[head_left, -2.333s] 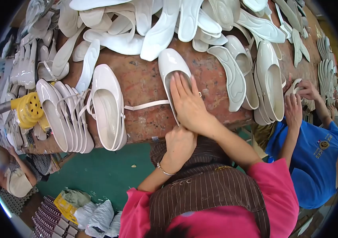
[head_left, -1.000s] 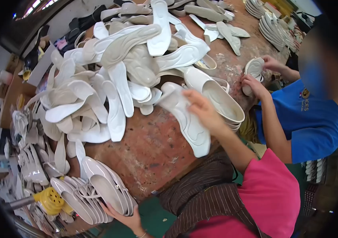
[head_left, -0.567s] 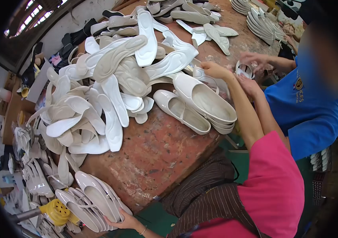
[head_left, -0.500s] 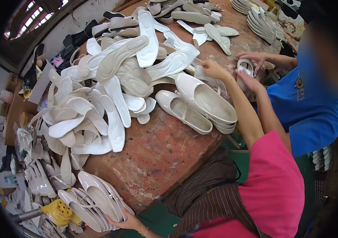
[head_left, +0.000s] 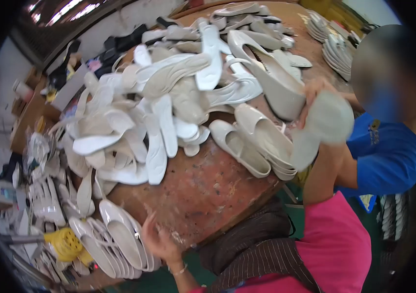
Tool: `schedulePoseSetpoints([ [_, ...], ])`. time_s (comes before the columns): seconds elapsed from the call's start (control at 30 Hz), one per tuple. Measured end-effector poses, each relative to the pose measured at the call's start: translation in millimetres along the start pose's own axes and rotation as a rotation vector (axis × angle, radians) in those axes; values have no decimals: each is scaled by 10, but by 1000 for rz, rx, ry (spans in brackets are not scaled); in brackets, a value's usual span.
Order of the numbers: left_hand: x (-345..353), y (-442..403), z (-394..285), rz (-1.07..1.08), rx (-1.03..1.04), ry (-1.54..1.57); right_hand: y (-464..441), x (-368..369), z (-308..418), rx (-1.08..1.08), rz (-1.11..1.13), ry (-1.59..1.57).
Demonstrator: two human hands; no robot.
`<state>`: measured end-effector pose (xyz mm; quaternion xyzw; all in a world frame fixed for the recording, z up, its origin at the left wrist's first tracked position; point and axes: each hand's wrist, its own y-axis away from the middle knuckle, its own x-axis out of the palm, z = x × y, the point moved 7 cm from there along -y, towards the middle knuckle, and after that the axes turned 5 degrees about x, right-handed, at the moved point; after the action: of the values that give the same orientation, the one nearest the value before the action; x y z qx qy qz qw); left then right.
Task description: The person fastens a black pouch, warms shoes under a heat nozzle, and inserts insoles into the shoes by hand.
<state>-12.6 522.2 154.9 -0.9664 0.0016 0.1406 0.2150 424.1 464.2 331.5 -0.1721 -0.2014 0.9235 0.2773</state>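
My right hand is closed at the heel end of a pale beige shoe, raised over the right part of the table. A blurred pale sole-shaped piece hangs just beside this hand and hides part of my forearm. Below stand a strapped shoe and a small stack of beige shoes. My left hand has its fingers apart and holds nothing. It is right of a row of upright glossy shoes at the table's front left.
Loose white and beige insoles and shoe parts lie piled on the worn red-brown table. A yellow perforated object is at the lower left. On the right is a co-worker in a blue shirt. Stacked pale pieces stand at the back right.
My right hand has lifted, with the beige shoe and pale piece now raised in front of the co-worker. My left hand has come off the shoe row and opened.
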Motion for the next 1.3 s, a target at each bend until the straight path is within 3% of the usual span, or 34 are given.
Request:
schedulePoseSetpoints([
  [0.1, 758, -329, -266, 294, -303, 584, 372, 942, 326, 44, 301, -212],
  [0.13, 876, -368, -287, 307, -235, 604, 569, 1246, 171, 171, 501, -338],
  [0.2, 893, -388, -176, 194, -289, 682, 1032, 1775, -208, 505, 783, -559],
  [0.23, 814, -407, -31, 182, -349, 515, 1200, 1947, -386, 523, 771, -567],
  [0.27, 698, -372, 104, 177, -405, 355, 1321, 2050, -486, 703, 737, -657],
  [0.33, 409, -138, 452, 132, -593, 510, 1536, 2160, -730, 1060, 642, -824],
  [0.37, 299, -42, 448, 189, -767, 471, 1586, 2150, -848, 1120, 645, -888],
  [0.47, 286, 245, 606, 94, -648, 419, 1765, 2213, -1072, 1269, 619, -1025],
  [0.5, 358, 251, 540, 157, -483, 298, 1811, 2271, -1081, 1307, 594, -1063],
  [0.53, 396, 303, 498, 272, -405, -27, 1829, 2323, -1083, 1339, 570, -1100],
  [0.6, 476, 331, 501, 234, -393, -383, 1781, 2385, -1062, 1294, 596, -1133],
  [0.73, 335, 310, 841, 116, -539, 155, 1732, 2334, -1143, 1261, 604, -1131],
  [0.8, 182, 261, 820, 335, -473, 109, 1764, 2275, -1198, 1266, 615, -1075],
  [0.9, -110, 172, 672, 382, -489, -123, 1702, 2262, -1127, 1078, 700, -839],
  [0.93, -215, 121, 590, 195, -509, -209, 1676, 2268, -1079, 1008, 728, -771],
  [1.0, -367, 180, 387, 13, -343, -329, 1568, 2324, -884, 759, 769, -434],
  [1.03, -294, 286, 375, 79, -484, -56, 1521, 2410, -780, 416, 783, -268],
  [1.1, -63, 490, 187, 191, -746, 507, 1575, 2599, -477, -46, 833, 9],
  [1.13, 84, 619, 129, 254, -892, 729, 1647, 2690, -285, -167, 885, 118],
  [1.2, 36, 718, 85, 252, -1025, 646, 1859, 2831, -171, -304, 996, 213],
  [1.3, -228, 734, 164, 315, -1002, 370, 2211, 2947, -267, -383, 1194, 208],
])
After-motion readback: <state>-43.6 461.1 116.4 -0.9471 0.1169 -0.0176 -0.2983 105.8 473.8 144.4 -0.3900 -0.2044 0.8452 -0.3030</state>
